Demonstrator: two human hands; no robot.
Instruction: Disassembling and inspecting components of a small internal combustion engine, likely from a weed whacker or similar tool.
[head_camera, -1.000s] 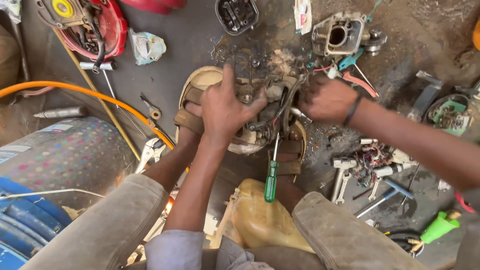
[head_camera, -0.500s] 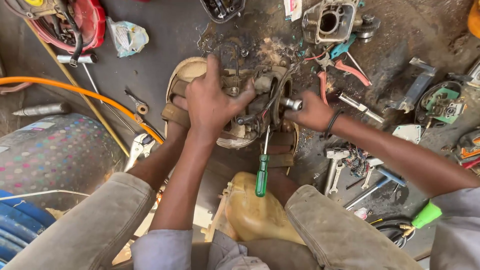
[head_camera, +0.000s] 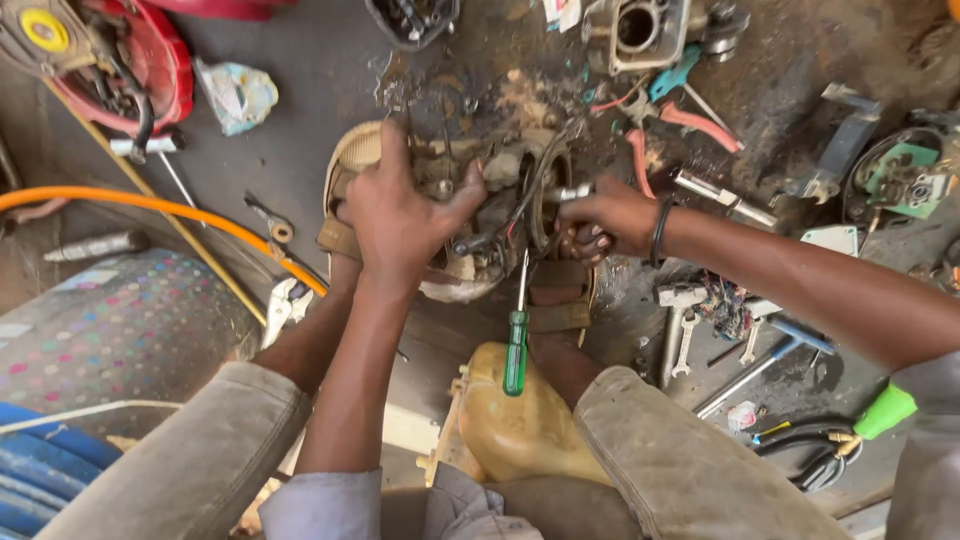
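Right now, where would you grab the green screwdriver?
By its green handle, reaching in from below, near the knees. The screwdriver stands nearly upright in view, tip up by the engine part, handle end free and closest to the person.

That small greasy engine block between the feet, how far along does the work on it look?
Done: the small greasy engine block sits stripped, with a grey metal carburettor body and loose spanners lying apart on the floor. In hand: the left hand presses down on the block while the right hand grips a short metal tool at its side. Left: the green-handled screwdriver lies unused, and the parts remain scattered.
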